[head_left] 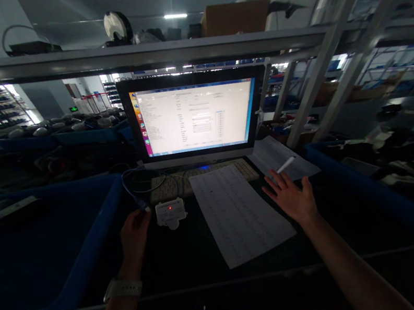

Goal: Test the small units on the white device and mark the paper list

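Note:
My left hand (135, 234) rests on the dark bench with its fingers curled round the plug end of a blue cable (133, 191), just left of a small white device (171, 213) showing a red light. My right hand (291, 195) lies right of a printed sheet (236, 213), fingers stretched out, with a white pen (286, 164) held between them. A watch sits on my left wrist.
A lit monitor (195, 117) stands behind a pale keyboard (203, 178). A second sheet (278, 156) lies at the right. Blue bins (96, 231) flank the bench, the right one (376, 195) full of parts. A metal rack with a cardboard box (233, 17) is overhead.

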{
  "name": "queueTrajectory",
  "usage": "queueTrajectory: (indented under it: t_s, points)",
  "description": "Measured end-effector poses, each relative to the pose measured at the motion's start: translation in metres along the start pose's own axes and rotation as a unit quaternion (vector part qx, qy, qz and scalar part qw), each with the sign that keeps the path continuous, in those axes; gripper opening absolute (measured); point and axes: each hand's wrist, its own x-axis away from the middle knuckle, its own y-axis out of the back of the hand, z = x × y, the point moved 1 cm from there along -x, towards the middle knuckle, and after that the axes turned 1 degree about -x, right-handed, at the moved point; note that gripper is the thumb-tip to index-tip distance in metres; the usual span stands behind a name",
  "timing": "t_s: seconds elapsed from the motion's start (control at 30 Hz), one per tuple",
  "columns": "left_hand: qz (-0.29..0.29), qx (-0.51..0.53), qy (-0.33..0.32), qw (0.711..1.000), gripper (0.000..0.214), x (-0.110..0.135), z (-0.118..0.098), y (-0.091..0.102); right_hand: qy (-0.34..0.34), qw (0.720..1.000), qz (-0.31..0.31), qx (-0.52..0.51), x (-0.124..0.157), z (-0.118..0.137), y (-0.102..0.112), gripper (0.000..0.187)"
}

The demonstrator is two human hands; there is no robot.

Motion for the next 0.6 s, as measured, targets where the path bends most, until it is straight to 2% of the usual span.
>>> queueTrajectory:
  t_s: [0.23,0.4,0.6]
  points:
    - [-0.007,-0.015,0.006,1.0,0.025,0.0009,-0.0046,-0.0006,0.007,1.0,-0.02,0.009,0.0007,0.0,-0.0001,0.059]
    - [0.002,-0.012,-0.009,1.0,0.027,0.0018,-0.0036,0.0001,0.0,1.0,-0.004,-0.001,0.0007,0.0002,-0.0001,0.053]
    - [-0.005,-0.01,-0.009,1.0,0.029,-0.0006,-0.0001,-0.0003,-0.007,1.0,0.009,-0.003,-0.002,-0.0007,0.0044,0.055]
